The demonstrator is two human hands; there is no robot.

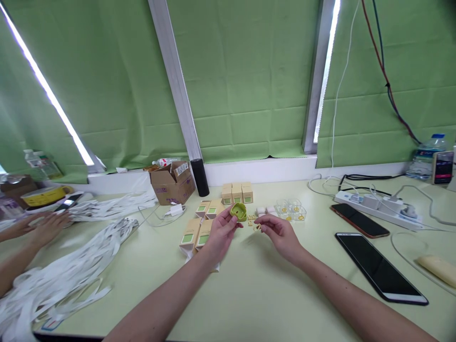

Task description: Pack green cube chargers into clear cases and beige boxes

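My left hand (pixel 223 232) is closed around a small yellow-green cup-like piece (pixel 238 212) with a scalloped rim, its hollow side facing me. To its right, my right hand (pixel 281 236) pinches a tiny clear and gold-coloured piece (pixel 257 228), too small to name. Several little gold-coloured bits (pixel 251 218) lie on the table between the hands. Beyond my right hand are small white cylinders (pixel 265 210) and several clear cups (pixel 292 209) with gold-coloured centres. Kraft-paper boxes (pixel 190 232) with green labels stand close to my left hand.
More small boxes (pixel 237 193) stand at the back, near a black cylinder (pixel 200 177) and a cardboard carton (pixel 173 183). Two phones (pixel 381 268) and a power strip (pixel 379 209) are on the right. At left, a co-worker's hands (pixel 48 228) are near white straps (pixel 71 266).
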